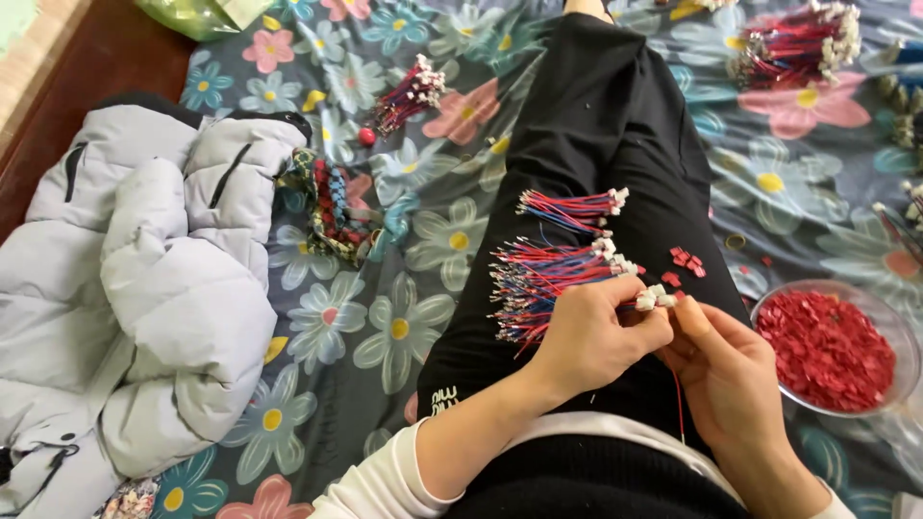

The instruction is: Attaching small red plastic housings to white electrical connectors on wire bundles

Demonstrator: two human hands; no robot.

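My left hand (586, 336) pinches a thin red and blue wire lead just behind its small white connector (654, 298), over my black-trousered leg (596, 115). My right hand (726, 370) meets it from the right, fingertips closed at the connector's end; a red wire hangs down from it. A large bundle of red and blue wire leads (548, 279) with white connectors lies on my thigh beside the left hand. A smaller bundle (572, 209) rests just above it. A few loose red plastic pieces (685, 261) lie on the trouser leg.
A clear bowl (889, 322) full of small red plastic pieces sits at my right. More wire bundles lie on the flowered bedsheet at top centre (409, 96) and top right (798, 43). A pale grey puffer jacket (144, 288) and a patterned cloth pouch (332, 207) lie at left.
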